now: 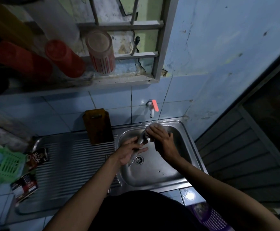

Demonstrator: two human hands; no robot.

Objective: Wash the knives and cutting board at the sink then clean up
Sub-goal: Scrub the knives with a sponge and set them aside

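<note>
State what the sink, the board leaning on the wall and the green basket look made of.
Sink: likely stainless steel, shiny, with a ribbed drainer. Board: apparently wood, dark brown and matte. Green basket: probably plastic, a bright moulded lattice.

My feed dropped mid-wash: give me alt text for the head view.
Over the steel sink, the left hand holds a knife while the right hand scrubs it with a sponge. A wooden cutting board leans against the tiled wall on the drainboard.
</note>
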